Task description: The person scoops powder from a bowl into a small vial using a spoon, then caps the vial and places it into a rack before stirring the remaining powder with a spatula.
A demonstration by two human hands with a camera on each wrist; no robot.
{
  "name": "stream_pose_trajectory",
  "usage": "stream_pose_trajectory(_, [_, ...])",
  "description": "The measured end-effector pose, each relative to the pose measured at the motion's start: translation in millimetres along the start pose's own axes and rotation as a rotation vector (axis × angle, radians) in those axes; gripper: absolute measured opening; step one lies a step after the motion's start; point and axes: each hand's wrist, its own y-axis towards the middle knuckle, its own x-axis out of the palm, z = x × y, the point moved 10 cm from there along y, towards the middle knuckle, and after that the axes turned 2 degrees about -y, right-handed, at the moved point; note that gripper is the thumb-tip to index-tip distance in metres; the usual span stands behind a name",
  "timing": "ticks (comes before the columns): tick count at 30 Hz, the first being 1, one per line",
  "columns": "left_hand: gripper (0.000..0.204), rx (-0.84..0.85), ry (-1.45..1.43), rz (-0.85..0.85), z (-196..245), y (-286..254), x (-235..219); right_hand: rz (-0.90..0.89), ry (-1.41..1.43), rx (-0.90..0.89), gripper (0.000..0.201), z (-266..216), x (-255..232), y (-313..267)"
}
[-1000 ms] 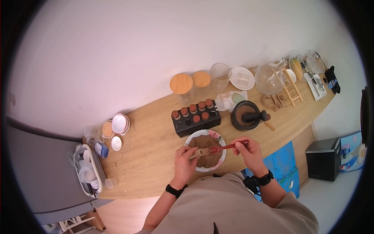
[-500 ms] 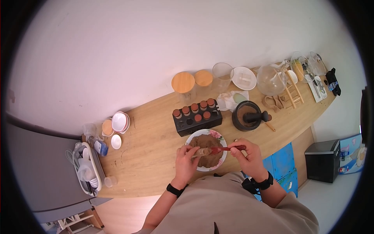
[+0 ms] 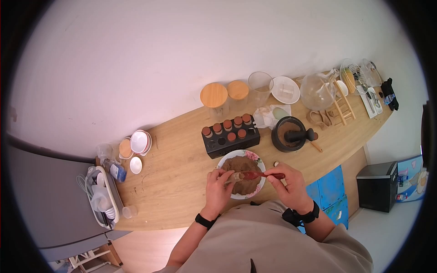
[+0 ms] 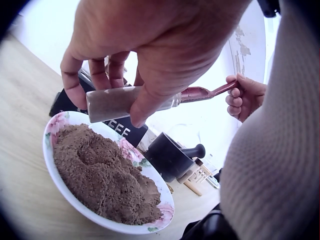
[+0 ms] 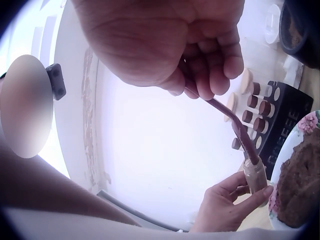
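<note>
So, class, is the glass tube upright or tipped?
Tipped. The left hand holds the glass tube at a slant above the bowl; the head view, looking down, shows its length. Exact angle: cannot tell.

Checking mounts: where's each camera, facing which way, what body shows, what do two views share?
Head: on the head, facing forward and down at the counter; left hand, right hand, arms, shirt show.
Left wrist: on left wrist, facing vial and bowl; both hands show.
Right wrist: on right wrist, facing along spoon toward vial; both hands show.
Shared: both wrist views show vial, spoon, bowl.
</note>
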Motion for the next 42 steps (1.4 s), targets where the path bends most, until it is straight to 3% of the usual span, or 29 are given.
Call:
stream_pose_trajectory(22, [0.042, -0.028, -0.064, -0.006, -0.7, 0.4, 1.1, -0.074, -0.180, -0.154, 0.023, -38.1, 1.8, 0.2])
stream_pose_trajectory(24, [0.042, -0.031, -0.069, -0.004, -0.8, 0.3, 1.2, -0.094, -0.274, -0.312, 0.026, -54.0, 9.2, -2.8])
stream_pose_trajectory(30, [0.042, -0.053, -0.152, -0.021, -3.8, -0.9, 3.1, -0.183, -0.417, -0.421, 0.028, -76.8, 16.9, -9.8])
stream_pose_trajectory(34, [0.042, -0.046, -0.189, -0.016, -2.4, -0.1, 1.8, -0.187, -0.401, -0.432, 0.027, -82.1, 16.8, -12.1])
stream_pose_trajectory(36, [0.041, -0.058, -0.212, -0.032, -4.1, 0.2, 3.3, -0.067, -0.291, -0.387, 0.026, -79.1, -0.5, -9.6])
stream_pose_trajectory(42, [0.040, -0.174, -0.722, -0.102, -12.6, -3.3, 19.5, 0.060, -0.160, -0.157, 0.026, -54.6, -33.2, -9.1])
